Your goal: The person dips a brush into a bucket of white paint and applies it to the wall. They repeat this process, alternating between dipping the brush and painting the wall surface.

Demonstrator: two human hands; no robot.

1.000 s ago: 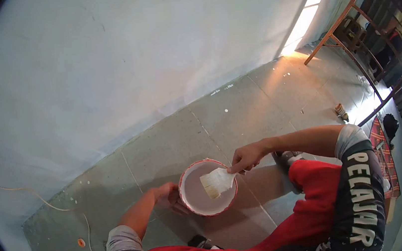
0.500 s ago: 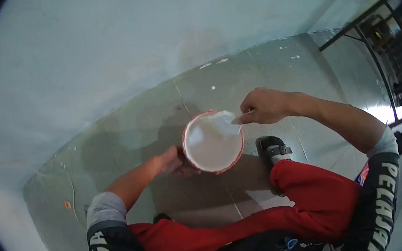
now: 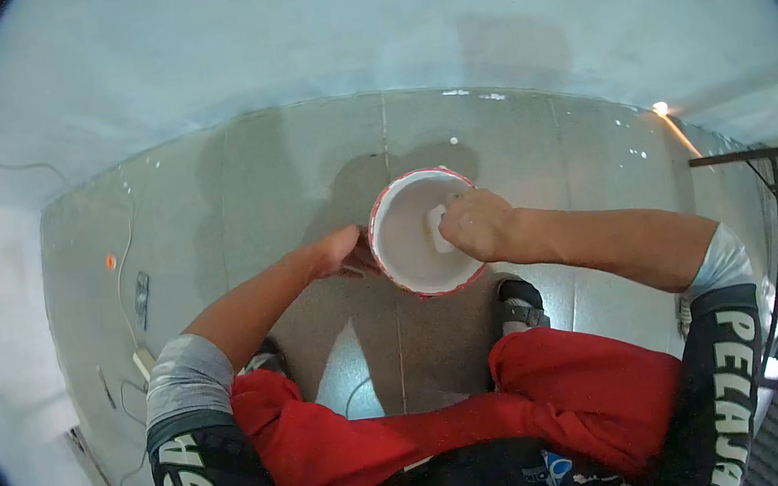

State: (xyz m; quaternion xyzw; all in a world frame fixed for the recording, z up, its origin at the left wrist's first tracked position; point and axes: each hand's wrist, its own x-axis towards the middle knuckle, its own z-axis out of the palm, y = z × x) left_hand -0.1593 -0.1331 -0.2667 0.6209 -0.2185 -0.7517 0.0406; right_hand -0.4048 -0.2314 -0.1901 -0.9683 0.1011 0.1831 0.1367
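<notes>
A white bucket (image 3: 395, 276) with a red-edged rim stands between my feet, with whitish liquid (image 3: 408, 236) inside. My left hand (image 3: 346, 251) is against the bucket's left outer side, its fingers reaching along the wall below the rim and partly hidden by it. Over the bucket's right half, my right hand (image 3: 478, 224) is closed on a wide paintbrush (image 3: 439, 229), white with a yellowish part pointing down into the bucket. Most of the brush's grip is covered by my fingers.
A pale wall (image 3: 266, 35) rises ahead of the tiled floor (image 3: 276, 189). A cable (image 3: 128, 265) and a small orange thing (image 3: 111, 262) lie at left. On the right stands a dark metal frame (image 3: 757, 156). My sandalled foot (image 3: 520, 303) is close to the bucket.
My right hand has lowered the paintbrush from the rim into the bucket. My left hand stays at the bucket's side. The whole view has turned and shifted.
</notes>
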